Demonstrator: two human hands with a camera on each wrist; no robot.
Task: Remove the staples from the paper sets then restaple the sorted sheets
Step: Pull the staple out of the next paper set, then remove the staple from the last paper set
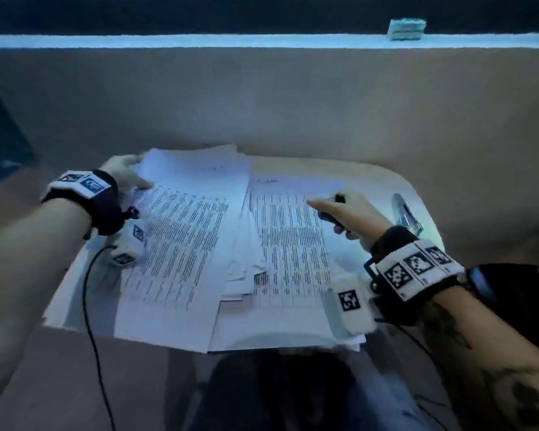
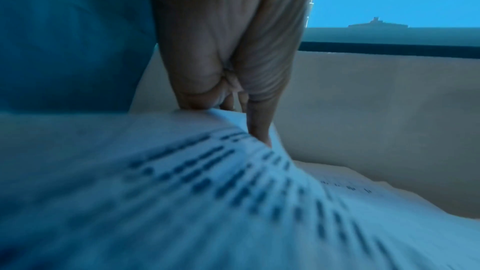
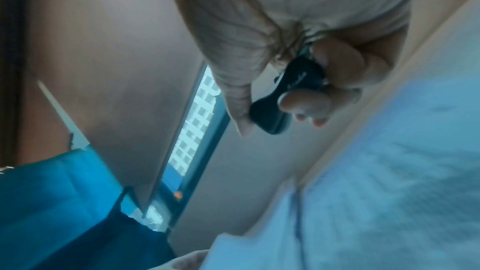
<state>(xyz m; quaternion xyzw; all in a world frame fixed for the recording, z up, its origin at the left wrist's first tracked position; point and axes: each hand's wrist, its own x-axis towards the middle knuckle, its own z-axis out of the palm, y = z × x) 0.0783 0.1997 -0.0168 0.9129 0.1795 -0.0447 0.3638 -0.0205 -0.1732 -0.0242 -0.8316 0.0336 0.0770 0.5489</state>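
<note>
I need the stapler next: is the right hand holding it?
No: the right hand grips a small dark tool, while the stapler lies apart on the table.

Both forearms reach forward, each wrist strapped with a marker band.
The left hand (image 1: 123,174), far left, pinches a paper edge (image 2: 207,114) between thumb and fingers. The right hand (image 1: 344,213) curls round a small dark tool (image 3: 283,98), index finger pointing left.
</note>
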